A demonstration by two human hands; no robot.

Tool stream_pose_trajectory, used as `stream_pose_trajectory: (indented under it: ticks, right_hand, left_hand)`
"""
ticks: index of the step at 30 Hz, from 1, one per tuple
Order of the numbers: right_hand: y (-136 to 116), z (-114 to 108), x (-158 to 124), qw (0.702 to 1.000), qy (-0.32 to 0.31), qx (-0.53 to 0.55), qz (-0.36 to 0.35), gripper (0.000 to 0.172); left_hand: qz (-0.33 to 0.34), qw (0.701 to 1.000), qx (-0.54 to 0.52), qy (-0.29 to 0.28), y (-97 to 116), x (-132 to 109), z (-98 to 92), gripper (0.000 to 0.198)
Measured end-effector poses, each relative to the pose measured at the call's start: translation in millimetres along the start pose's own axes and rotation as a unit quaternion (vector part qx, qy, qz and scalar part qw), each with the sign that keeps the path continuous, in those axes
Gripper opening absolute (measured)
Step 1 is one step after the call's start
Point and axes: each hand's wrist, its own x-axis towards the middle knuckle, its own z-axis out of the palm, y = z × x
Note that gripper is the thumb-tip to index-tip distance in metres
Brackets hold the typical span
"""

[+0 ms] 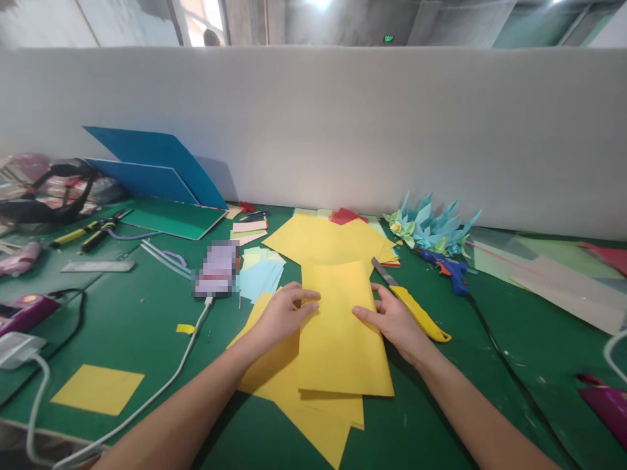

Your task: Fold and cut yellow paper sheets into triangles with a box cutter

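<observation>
A folded yellow paper (343,346) stands slightly raised in front of me, over other yellow sheets (318,418). At its left edge is my left hand (289,310), thumb and index finger close together over the paper's face. My right hand (394,320) grips the right edge, with the thumb in front and fingers partly hidden behind. Just beyond that hand lies a yellow utility knife (421,313), its blade pointing away to the upper left. More large yellow sheets (328,238) are spread farther back.
A phone (215,271) with a white cable lies left, near pale blue papers (262,277). Blue boards (157,170) lean at the back left. Blue paper flowers (431,225) and a blue glue gun (450,271) with a black cord are on the right.
</observation>
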Motion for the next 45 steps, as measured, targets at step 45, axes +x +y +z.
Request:
stream_pose_trajectory:
  ticks: [45]
  right_hand:
    - [3.0, 3.7, -1.6, 1.000, -0.021, 0.004, -0.011, 0.077]
  left_hand:
    - [-0.042, 0.996, -0.066, -0.038, -2.7, -0.4, -3.7, 0.031]
